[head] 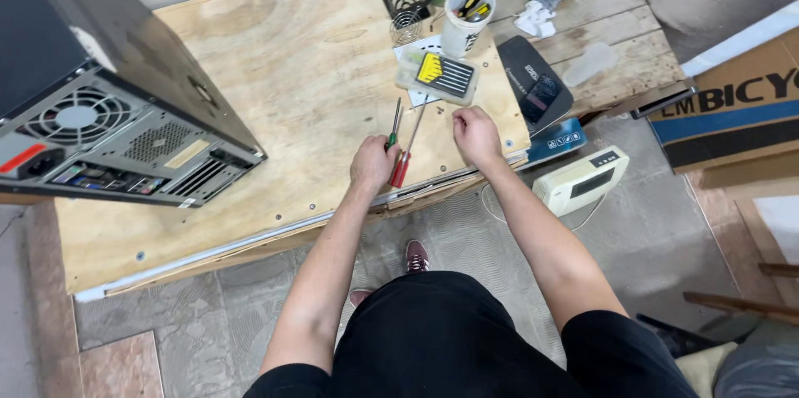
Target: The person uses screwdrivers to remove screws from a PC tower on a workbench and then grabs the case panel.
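The green screwdriver [394, 126] and the red screwdriver [405, 156] lie side by side on the tabletop [291, 73]. They look thin, stiff and light, with smooth metal tips, so the fat handles are the best place to hold them. The left hand [373, 163] is curled over both handles and seems to grip them. The right hand [477, 135] sits at 3 o'clock from them, fingers bent and resting on the wood, with nothing in it that I can see.

At 12 o'clock, just past the tips, is a small box of screwdriver bits [438, 77]. Behind it stands a white cup [463, 19] full of tools, and it could tip over. A black flat box [537, 86] lies at 2 o'clock. A big computer case [108, 98] sits far off at 9 o'clock, well apart.
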